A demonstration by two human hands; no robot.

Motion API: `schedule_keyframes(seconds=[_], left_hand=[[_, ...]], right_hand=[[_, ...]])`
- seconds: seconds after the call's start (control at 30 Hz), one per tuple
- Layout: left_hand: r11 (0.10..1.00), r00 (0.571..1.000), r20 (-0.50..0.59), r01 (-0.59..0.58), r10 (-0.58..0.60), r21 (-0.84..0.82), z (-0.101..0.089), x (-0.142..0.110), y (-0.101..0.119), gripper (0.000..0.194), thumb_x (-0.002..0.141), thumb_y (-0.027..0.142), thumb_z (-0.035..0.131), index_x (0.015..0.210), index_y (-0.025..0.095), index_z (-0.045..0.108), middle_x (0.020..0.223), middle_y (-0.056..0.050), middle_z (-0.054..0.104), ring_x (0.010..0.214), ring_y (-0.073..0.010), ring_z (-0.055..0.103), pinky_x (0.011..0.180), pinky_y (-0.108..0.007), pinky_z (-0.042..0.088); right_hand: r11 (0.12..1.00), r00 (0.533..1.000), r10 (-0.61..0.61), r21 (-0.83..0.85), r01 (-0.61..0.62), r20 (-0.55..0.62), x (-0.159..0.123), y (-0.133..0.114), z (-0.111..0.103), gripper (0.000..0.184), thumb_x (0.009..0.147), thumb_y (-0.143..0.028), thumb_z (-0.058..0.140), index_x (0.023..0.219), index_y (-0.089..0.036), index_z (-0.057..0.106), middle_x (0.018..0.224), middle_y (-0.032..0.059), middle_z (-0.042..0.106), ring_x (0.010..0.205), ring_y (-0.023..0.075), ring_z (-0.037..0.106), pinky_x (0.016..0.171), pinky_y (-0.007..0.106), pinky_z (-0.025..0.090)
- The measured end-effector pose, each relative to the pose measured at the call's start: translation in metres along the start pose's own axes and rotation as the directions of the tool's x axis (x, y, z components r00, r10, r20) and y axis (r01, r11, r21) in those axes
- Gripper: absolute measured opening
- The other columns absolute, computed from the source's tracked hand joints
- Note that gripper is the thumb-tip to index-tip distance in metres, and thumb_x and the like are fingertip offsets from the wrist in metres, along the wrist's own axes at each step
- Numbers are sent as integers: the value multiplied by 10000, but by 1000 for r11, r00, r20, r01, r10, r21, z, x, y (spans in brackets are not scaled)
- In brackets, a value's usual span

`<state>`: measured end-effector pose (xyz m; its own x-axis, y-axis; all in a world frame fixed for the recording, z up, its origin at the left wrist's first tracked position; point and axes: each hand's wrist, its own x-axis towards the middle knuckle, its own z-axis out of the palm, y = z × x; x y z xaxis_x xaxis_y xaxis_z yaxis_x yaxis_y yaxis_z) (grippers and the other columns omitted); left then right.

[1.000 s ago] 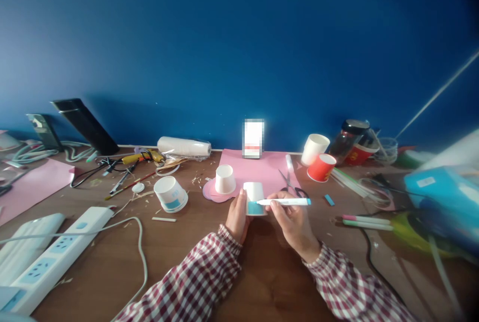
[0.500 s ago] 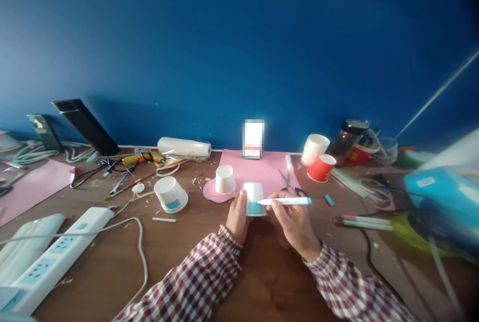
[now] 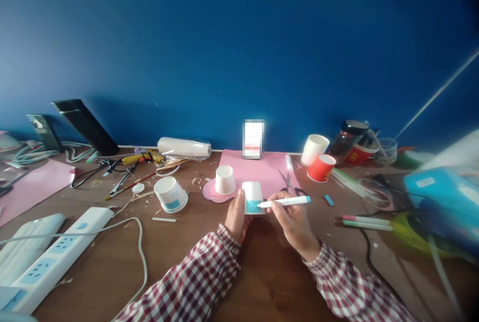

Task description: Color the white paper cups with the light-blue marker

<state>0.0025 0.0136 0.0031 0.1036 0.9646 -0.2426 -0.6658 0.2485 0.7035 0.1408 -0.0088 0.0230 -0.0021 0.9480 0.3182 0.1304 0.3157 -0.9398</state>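
My left hand (image 3: 236, 214) is closed around the left side of a white paper cup (image 3: 252, 191), turned with its base up and coloured blue near the rim. In my right hand (image 3: 291, 219) is a white marker (image 3: 285, 202) with a light blue end, held like a pen, its tip against the blue band. A second upturned white paper cup (image 3: 225, 179) stands on a pink paper piece (image 3: 209, 193), left of the held cup. Scissors (image 3: 287, 182) lie partly behind my right hand.
Further left is a white cup with a blue patch (image 3: 170, 194). A white power strip (image 3: 62, 257) and cable occupy the left front. Red (image 3: 322, 168) and white (image 3: 315, 150) cups stand at the back right, near several markers (image 3: 366, 222). A pixelated upright screen (image 3: 253, 138) is at the wall.
The cup has shifted slightly left and up in my left hand. The marker tip stays on the blue band, and the right hand has barely moved.
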Motion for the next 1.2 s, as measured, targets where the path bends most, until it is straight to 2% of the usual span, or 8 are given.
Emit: schedule_keyframes(seconds=[0.27, 0.43, 0.57, 0.73, 0.97, 1.2], left_hand=[[1000, 1000, -17, -2, 1, -24, 0, 1, -1, 483, 781, 562, 701, 903, 97, 657, 782, -81, 694, 693, -192, 655, 694, -336, 561], [1000, 1000, -12, 13, -13, -4, -1, 1, -1, 491, 786, 578, 684, 875, 96, 656, 758, -86, 690, 679, -192, 649, 687, -333, 549], [1000, 1000, -1, -2, 2, -8, 1, 0, 0, 484, 779, 572, 695, 894, 103, 656, 794, -89, 698, 713, -199, 654, 702, -333, 547], [1000, 1000, 12, 4, -4, 11, 1, -1, 1, 514, 764, 612, 689, 841, 105, 651, 728, -70, 674, 656, -173, 628, 659, -308, 536], [1000, 1000, -5, 14, -15, -28, 0, 1, -1, 487, 770, 581, 699, 904, 114, 663, 796, -81, 695, 716, -200, 658, 705, -342, 550], [1000, 1000, -12, 3, -3, -20, -1, 1, -3, 511, 773, 584, 697, 928, 99, 651, 817, -79, 688, 732, -193, 646, 718, -343, 555]], right_hand=[[1000, 1000, 25, 14, -25, -7, 1, -3, -1, 278, 893, -455, 602, 843, -184, 639, 699, 34, 678, 670, 183, 657, 633, 290, 543], [1000, 999, -3, -4, 3, 44, 1, -4, 0, 269, 899, -435, 595, 802, -187, 635, 672, 17, 643, 632, 164, 623, 602, 272, 525], [1000, 1000, -12, 10, 12, 4, 0, -4, 1, 242, 908, -418, 588, 832, -192, 636, 723, 27, 663, 692, 175, 654, 662, 284, 545], [1000, 998, -2, 11, 1, 68, 0, -4, 1, 231, 900, -403, 591, 825, -190, 640, 696, 22, 655, 653, 165, 633, 618, 272, 528], [1000, 997, -6, -22, 4, -81, 1, -4, -2, 240, 889, -426, 601, 834, -193, 619, 670, 15, 653, 606, 156, 607, 585, 266, 517], [994, 996, -51, -98, 43, -76, 3, -5, -1, 264, 907, -432, 563, 817, -191, 623, 678, 30, 667, 621, 164, 622, 580, 270, 526]])
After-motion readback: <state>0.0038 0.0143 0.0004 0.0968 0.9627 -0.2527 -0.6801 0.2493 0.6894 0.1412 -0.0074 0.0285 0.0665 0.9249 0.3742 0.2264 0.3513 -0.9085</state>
